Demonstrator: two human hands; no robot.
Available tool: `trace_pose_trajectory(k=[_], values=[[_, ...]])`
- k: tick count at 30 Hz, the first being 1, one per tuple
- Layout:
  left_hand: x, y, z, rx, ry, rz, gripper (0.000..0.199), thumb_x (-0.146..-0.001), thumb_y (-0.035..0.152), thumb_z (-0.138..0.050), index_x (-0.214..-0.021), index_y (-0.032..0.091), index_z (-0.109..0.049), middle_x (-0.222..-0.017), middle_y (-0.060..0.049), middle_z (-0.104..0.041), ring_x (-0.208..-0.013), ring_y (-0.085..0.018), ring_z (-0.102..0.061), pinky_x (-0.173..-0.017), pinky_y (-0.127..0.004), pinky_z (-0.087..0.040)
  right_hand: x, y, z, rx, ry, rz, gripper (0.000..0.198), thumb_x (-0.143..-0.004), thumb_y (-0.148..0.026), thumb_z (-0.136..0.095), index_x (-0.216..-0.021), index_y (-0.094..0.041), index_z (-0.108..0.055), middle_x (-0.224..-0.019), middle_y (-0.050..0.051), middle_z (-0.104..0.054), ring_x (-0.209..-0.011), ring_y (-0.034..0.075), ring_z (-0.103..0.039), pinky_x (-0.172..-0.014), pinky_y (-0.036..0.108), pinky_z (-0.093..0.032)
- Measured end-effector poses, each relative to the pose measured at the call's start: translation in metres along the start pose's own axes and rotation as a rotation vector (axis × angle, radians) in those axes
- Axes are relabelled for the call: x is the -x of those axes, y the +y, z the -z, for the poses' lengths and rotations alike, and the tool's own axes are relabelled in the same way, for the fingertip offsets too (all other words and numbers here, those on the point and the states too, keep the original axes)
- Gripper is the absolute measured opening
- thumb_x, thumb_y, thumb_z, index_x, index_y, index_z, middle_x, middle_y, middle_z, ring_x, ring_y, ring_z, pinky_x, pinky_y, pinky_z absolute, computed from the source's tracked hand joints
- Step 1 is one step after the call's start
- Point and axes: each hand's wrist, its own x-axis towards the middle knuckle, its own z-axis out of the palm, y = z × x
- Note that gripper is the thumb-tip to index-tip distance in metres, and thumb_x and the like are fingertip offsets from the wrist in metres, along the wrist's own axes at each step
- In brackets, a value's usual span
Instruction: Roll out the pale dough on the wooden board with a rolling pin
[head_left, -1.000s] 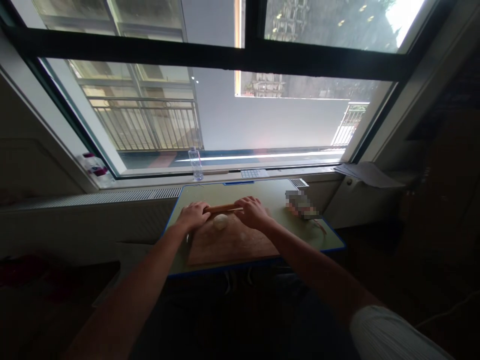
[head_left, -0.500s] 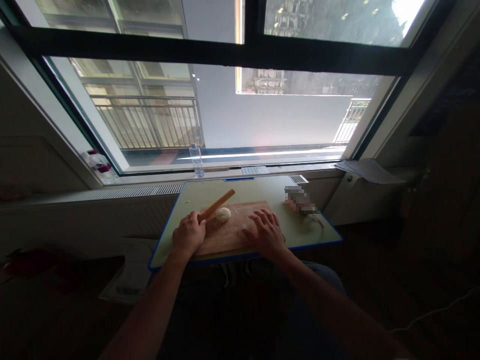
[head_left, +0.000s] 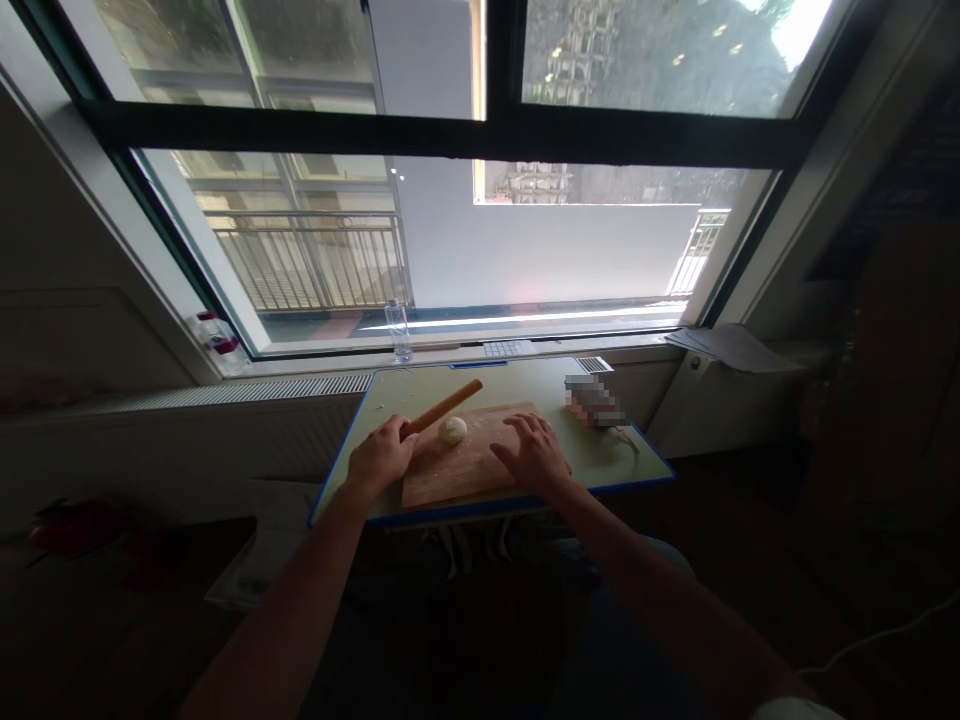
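My left hand (head_left: 380, 455) is closed round one end of a wooden rolling pin (head_left: 450, 402), whose free end points up and to the right over the table. A round white ball of dough (head_left: 452, 431) rests on a wooden board (head_left: 457, 475), just right of the pin. At the board's right side is my right hand (head_left: 536, 450), its fingers spread and holding nothing. I cannot tell whether its fingertips touch the wood. White traces, like flour, mark the board near the dough.
The board lies on a small pale table (head_left: 525, 375) with a blue edge. A pixelated item (head_left: 595, 402) is on its right part. On the sill stand a clear bottle (head_left: 398, 332) and, farther left, a bottle with a dark red cap (head_left: 221, 342). Papers (head_left: 739, 348) lie at right.
The camera view has tilted slightly upward and shifted. My left hand still grips the rolling pin, and the right hand's thumb now stands farther from its fingers. The dough stays on the board.
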Motion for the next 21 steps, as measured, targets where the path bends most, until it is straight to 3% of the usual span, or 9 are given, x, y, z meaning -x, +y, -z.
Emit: trace_pose_trajectory(k=[5, 11, 21], values=[[-0.016, 0.017, 0.013, 0.043, -0.078, -0.148, 0.038, -0.101, 0.050, -0.057, -0.132, 0.032, -0.069, -0.132, -0.006, -0.080, -0.118, -0.030, -0.074, -0.091, -0.037, -0.055, -0.042, -0.015, 0.014, -0.034, 0.110, 0.037, 0.048, -0.105, -0.050, -0.067, -0.142, -0.020, -0.066, -0.147, 0.015, -0.067, -0.143, 0.031, -0.053, -0.125, 0.048, -0.038], [-0.036, 0.026, 0.011, 0.071, -0.134, -0.244, 0.037, -0.097, 0.052, -0.062, -0.128, 0.032, -0.071, -0.126, -0.005, -0.081, -0.112, -0.028, -0.075, -0.089, -0.036, -0.054, -0.087, -0.019, 0.016, 0.024, -0.088, -0.009, 0.049, -0.110, -0.060, -0.058, -0.137, -0.021, -0.072, -0.141, 0.013, -0.072, -0.140, 0.031, -0.055, -0.119, 0.045, -0.038], [-0.040, 0.019, 0.003, 0.136, -0.186, -0.172, 0.038, -0.098, 0.058, -0.058, -0.120, 0.030, -0.071, -0.115, -0.004, -0.082, -0.105, -0.028, -0.075, -0.079, -0.034, -0.049, -0.114, -0.020, 0.000, 0.102, -0.240, -0.009, 0.047, -0.112, -0.061, -0.054, -0.102, -0.023, -0.081, -0.115, 0.010, -0.079, -0.120, 0.030, -0.062, -0.101, 0.041, -0.046]])
